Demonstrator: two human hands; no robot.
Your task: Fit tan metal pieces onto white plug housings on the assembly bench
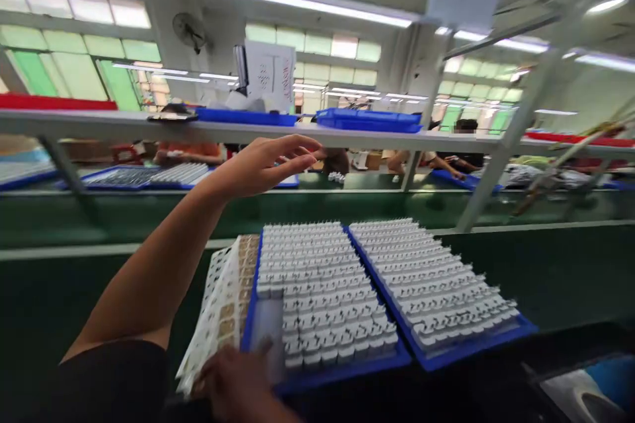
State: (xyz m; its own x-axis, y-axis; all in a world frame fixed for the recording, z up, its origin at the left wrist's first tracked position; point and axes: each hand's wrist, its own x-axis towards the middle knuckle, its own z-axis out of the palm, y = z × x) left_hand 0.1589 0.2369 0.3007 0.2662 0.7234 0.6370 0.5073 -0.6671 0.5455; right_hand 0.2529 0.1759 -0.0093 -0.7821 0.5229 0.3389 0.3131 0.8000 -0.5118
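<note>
My left hand is raised in front of the shelf, its fingers stretched out and holding nothing. Low down, my right hand is blurred beside the near left corner of a blue tray; whether it holds anything cannot be made out. Rows of small white parts with thin dark pins fill most of that tray, except for a bare strip at its near left. Tight against it on the right, a second blue tray carries similar white parts. White perforated sheets lie along the left side, over a brown gridded piece.
A long shelf crosses ahead, bearing blue trays and a paper sign. A slanted metal post stands at the right. Beyond the green work surface, other people work near trays of parts.
</note>
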